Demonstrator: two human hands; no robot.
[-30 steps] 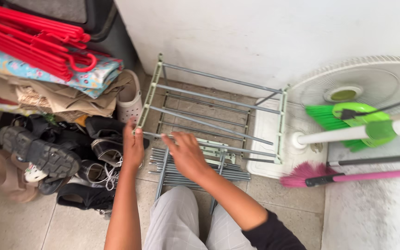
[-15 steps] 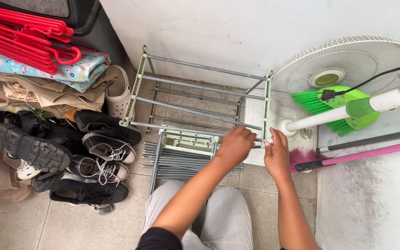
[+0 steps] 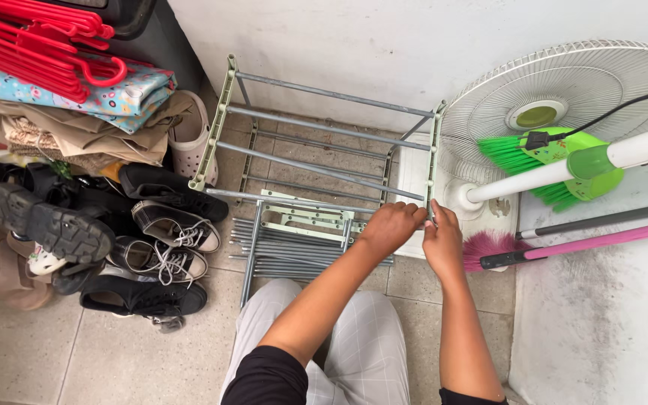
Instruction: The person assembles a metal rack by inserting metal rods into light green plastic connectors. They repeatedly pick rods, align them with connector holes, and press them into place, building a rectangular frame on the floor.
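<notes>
At the rack's point(image 3: 324, 142) right corner (near side), both hands' point(image 3: 414, 229) grip.

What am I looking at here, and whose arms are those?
The camera sits on a person's head and looks down, so the arms are that person's own. The left hand and right hand both grip the near right corner of a metal rack with grey bars and pale green ends. Loose bars lie on the tiled floor below it. To the left sits a pile of shoes, with red hangers above. To the right stand a white fan and a green broom.
</notes>
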